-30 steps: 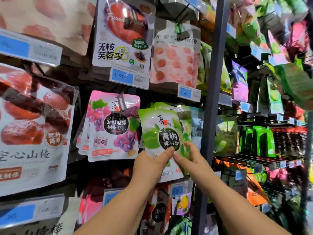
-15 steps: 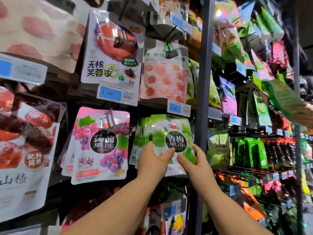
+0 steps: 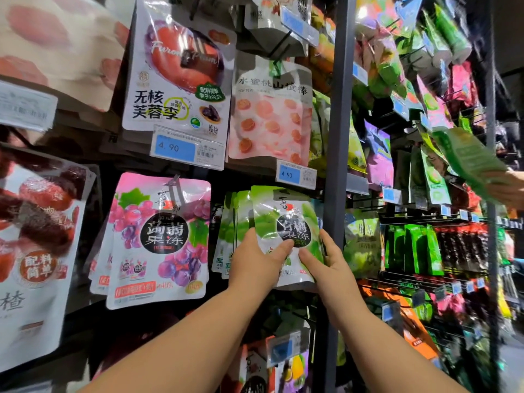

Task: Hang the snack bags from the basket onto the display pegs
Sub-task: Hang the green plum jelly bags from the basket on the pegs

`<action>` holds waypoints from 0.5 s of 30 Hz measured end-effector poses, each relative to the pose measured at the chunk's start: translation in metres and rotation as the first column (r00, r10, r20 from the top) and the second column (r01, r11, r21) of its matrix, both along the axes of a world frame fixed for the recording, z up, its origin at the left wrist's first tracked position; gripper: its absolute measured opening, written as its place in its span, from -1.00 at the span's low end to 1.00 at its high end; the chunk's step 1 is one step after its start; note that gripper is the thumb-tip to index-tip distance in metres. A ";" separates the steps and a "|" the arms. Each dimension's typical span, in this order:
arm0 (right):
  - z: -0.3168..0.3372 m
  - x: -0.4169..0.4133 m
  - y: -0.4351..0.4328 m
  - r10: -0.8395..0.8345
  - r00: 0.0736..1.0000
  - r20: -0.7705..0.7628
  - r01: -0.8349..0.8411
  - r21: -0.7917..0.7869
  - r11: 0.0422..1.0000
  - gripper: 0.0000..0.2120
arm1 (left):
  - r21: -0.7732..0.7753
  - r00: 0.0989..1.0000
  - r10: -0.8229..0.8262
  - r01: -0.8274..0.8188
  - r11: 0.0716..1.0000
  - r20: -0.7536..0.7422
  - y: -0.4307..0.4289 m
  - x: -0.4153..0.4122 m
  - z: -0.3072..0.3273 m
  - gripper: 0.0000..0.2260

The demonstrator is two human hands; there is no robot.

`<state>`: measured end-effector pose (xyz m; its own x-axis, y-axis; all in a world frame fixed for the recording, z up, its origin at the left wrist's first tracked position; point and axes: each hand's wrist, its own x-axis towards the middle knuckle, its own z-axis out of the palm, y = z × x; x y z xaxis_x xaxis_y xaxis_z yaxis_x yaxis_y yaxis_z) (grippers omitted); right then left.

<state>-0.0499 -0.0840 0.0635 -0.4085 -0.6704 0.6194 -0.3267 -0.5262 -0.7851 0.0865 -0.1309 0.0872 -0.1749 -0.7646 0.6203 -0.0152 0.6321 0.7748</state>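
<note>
peg: hidden behind top of glossy green snack bag (image 3: 286, 222) | left hand (image 3: 255, 262), right hand (image 3: 331, 262): fingers behind bag, unseen | large red-and-white pouch (image 3: 34, 251): cut by left edge | flat green packet (image 3: 470, 163): blurred | other person's hand (image 3: 509, 191): cut by right edge

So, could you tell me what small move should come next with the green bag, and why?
Probably push the green bag back against the matching bags: the left hand and right hand both pinch its lower half, and its top sits forward of them.
</note>
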 end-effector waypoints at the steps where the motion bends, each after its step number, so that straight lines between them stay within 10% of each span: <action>1: 0.001 0.000 -0.001 -0.005 1.000 0.004 0.005 -0.002 1.000 -0.32 | 0.006 1.000 0.006 -0.006 1.000 0.000 0.000 0.000 0.001 -0.70; 9: 0.003 -0.004 -0.018 -0.107 0.992 -0.073 0.114 0.108 0.988 -0.46 | -0.010 0.989 0.151 -0.150 0.989 0.010 -0.007 -0.001 -0.007 -0.24; 15: -0.012 0.001 -0.032 -0.178 0.943 -0.280 0.228 0.156 0.961 -0.50 | -0.166 0.944 0.287 -0.261 0.951 0.160 -0.015 -0.006 -0.023 -0.42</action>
